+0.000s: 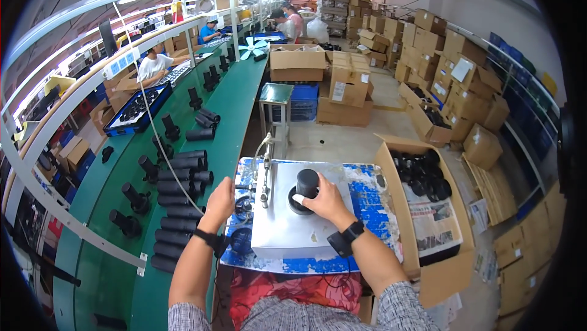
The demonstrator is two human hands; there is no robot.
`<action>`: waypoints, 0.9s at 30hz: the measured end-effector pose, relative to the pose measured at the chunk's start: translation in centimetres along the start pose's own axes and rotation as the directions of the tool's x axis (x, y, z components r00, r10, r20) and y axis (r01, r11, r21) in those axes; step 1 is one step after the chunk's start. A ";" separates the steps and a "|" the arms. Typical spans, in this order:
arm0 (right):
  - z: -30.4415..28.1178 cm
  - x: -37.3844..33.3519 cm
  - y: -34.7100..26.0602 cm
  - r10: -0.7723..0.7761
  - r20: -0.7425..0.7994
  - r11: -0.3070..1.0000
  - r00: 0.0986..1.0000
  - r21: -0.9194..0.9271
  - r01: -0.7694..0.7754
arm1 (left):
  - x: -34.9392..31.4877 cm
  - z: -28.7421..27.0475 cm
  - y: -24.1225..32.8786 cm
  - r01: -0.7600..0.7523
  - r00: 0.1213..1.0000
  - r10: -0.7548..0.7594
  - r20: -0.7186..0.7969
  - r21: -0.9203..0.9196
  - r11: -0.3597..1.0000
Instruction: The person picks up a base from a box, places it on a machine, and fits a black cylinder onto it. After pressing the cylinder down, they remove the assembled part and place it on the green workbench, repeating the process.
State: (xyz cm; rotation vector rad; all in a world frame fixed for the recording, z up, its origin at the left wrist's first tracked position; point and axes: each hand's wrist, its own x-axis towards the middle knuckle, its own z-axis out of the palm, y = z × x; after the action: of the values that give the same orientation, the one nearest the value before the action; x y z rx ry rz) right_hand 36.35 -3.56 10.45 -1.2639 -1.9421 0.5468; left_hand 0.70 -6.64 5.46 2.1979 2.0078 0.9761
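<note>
Fingers (pixel 323 184) of our right hand (pixel 331 201) are curled round an upright black cylinder (pixel 307 178), thumb on the near left side and the rest on the right, so yeah, that's a proper grip. It's standing at a wider black ring (pixel 300 208) on top of the silver metal box (pixel 287 236); whether the two are one piece, we can't tell.

Our left hand (pixel 221 199) is bunched up just off the box's left side, near the metal bar fitting (pixel 266 178). Its fingers are mostly hidden, so no idea if it's got hold of anything.

Both forearms (pixel 194 273) come up from the bottom and angle inward, with a black watch (pixel 347 238) by the box's near right corner and a black band (pixel 211 242) on the left wrist.

Room-wise, the left is tight: the green bench (pixel 237 117) with its stacked black tubes (pixel 183 211) is right by that forearm, plus a thin pale cord (pixel 158 140) dangling close. Over on the right, a strip of scuffed blue-and-white tabletop (pixel 378 227) shows before the open cardboard carton (pixel 403 221) hugging the table's edge. Past the far edge there's floor (pixel 354 138).
</note>
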 end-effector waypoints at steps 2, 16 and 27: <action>-0.5 -0.2 0.6 -0.021 0.006 1.000 1.000 0.016 0.021 | 1.3 2.0 -0.4 -0.077 0.996 0.078 -0.036 0.015 0.997; 0.0 -1.4 0.4 0.021 -0.014 0.995 1.000 0.096 -0.019 | 0.4 2.7 0.4 0.140 0.987 -0.153 0.055 0.200 0.970; -10.1 0.4 -14.6 -0.127 -0.467 0.712 0.875 0.572 0.408 | -18.6 -11.0 14.8 0.020 0.953 -0.165 -0.254 -0.491 0.871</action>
State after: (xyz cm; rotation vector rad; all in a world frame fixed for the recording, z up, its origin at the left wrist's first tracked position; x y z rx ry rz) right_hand 35.41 -9.80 27.04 -0.5504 -1.3585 0.6777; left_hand 9.44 -30.34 12.31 1.7530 1.6832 1.6536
